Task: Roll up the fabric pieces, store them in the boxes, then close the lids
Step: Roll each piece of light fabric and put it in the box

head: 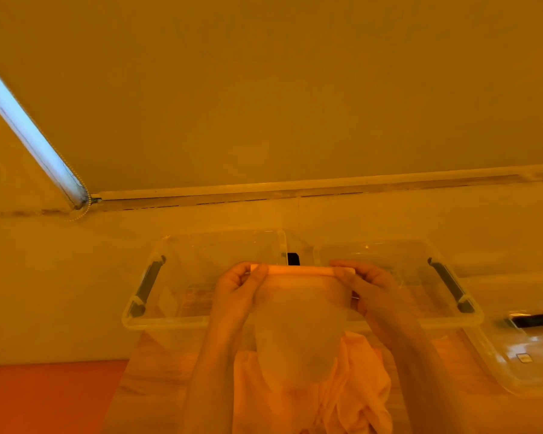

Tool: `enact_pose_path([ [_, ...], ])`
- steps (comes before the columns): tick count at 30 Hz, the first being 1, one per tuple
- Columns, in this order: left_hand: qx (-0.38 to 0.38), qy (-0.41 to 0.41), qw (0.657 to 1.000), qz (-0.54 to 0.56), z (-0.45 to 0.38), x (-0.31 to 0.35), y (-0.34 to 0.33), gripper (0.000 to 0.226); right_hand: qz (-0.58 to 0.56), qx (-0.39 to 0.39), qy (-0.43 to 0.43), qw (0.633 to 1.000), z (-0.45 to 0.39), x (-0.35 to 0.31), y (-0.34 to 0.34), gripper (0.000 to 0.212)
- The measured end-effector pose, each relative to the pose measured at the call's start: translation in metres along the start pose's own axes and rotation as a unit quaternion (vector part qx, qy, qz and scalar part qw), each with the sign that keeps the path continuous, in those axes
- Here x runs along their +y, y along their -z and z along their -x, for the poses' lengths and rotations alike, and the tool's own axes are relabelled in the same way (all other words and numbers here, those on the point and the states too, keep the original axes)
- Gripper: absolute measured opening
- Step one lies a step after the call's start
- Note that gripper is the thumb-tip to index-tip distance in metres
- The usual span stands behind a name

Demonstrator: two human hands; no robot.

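Between the two clear boxes, raised above the tabletop, a pale fabric piece hangs from both hands with its top edge already turned into a thin roll. That roll lies level, its long axis running left to right across the view, and the loose sheet drops from it toward the person. The left hand pinches the roll's left end, thumb in front and fingers curled behind; the right hand pinches the right end the same way. Neither hand is nearer: each holds one end, so the roll spans the gap between them. Behind the roll on its left stands the left box, open, and on its right the right box, also open; the roll hangs in front of the space where the two meet. A lid lies beside the right box. Below the hands, more fabric is heaped, still unrolled. Judging from this, the next move is to keep winding the hanging sheet about that left-to-right axis, both hands turning together so the ends stay even.
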State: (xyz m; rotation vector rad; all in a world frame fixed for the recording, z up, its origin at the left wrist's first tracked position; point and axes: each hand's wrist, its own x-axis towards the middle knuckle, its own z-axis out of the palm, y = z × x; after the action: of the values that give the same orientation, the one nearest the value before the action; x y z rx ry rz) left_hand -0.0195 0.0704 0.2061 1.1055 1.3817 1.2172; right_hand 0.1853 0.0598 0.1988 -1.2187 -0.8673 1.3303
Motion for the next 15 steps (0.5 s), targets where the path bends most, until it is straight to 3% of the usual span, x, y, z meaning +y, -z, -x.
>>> enact_pose_path([
  [15, -0.037, 0.011, 0.999, 0.033, 0.0027, 0.0041, 0.0044, 0.011, 0.022, -0.051, 0.035, 0.998, 0.0013, 0.0002, -0.0015, 0.022],
])
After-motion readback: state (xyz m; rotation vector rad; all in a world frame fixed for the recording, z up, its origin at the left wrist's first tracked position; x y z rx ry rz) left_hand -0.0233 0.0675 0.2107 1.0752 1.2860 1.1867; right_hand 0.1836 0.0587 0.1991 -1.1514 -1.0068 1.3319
